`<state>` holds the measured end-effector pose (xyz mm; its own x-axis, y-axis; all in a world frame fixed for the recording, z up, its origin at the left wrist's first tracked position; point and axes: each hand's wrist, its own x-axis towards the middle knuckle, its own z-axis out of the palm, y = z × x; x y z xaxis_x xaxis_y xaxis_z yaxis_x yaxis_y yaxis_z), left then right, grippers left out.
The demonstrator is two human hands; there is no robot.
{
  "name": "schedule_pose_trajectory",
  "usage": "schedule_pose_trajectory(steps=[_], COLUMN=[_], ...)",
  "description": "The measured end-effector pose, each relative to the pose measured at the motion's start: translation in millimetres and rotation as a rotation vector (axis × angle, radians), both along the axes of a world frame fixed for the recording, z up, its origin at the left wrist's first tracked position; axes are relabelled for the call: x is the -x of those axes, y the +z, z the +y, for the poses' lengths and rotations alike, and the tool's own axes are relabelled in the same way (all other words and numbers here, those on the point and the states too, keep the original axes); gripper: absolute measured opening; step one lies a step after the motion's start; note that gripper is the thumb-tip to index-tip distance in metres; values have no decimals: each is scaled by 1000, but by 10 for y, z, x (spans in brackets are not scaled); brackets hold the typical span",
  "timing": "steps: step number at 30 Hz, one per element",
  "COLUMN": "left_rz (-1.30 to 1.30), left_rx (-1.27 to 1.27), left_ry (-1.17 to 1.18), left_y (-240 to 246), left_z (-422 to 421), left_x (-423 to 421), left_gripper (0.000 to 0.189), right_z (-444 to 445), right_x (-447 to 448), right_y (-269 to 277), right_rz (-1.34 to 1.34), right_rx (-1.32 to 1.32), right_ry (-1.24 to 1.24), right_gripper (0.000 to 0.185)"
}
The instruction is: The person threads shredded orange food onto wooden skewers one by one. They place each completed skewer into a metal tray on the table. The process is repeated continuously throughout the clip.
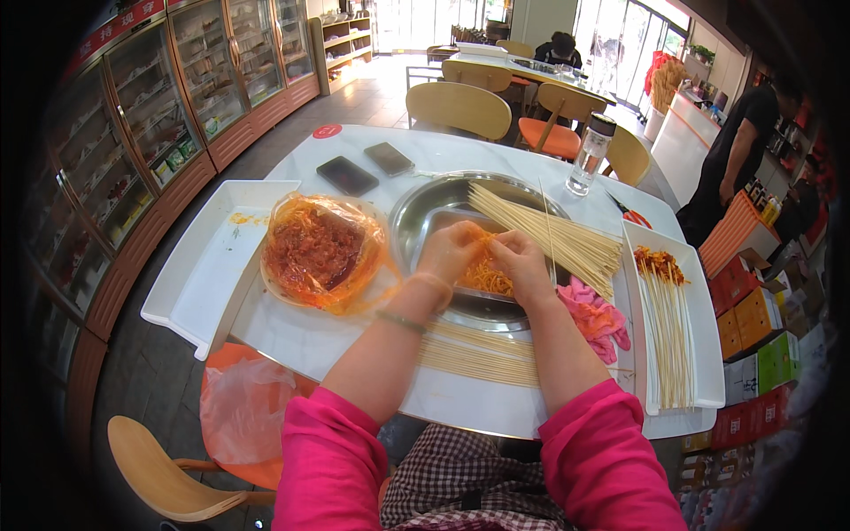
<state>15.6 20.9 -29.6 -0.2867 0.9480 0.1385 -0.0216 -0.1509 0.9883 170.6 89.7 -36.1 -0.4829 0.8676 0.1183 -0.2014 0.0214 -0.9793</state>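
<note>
My left hand (451, 252) and my right hand (521, 262) meet over a metal tray, pinching a small bunch of orange shreds (483, 239) between their fingertips. A heap of similar orange shreds (488, 275) lies in the rectangular metal tray (435, 229) below. That tray sits inside a wide round steel basin (412, 206). One thin wooden skewer (546, 216) stands out beside my right hand; whether that hand grips it cannot be told. A thick bundle of skewers (551, 232) leans across the basin's right rim. More skewers (478, 355) lie under my forearms on the table.
Left, a plastic-lined bowl holds red marinated meat (315, 245) beside a white tray (192, 265). Right are a pink cloth (594, 318), scissors (631, 211) and a white tray (707, 358) of loaded skewers (664, 318). Two phones (347, 176) and a bottle (590, 159) stand farther back.
</note>
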Motion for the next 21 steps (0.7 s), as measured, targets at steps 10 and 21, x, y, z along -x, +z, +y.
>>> schedule_pose_trajectory(steps=[10,21], left_rz=[15,100], left_rx=[-35,-97], left_ry=[15,55], left_y=[-12,-54], left_z=[-17,14], left_x=[-18,-21], left_gripper=[10,10], right_z=[-76,8], right_x=[-30,-23], right_y=[117,22], right_rz=[-5,67], right_rx=[118,147], right_ry=[39,47], right_gripper=[13,15])
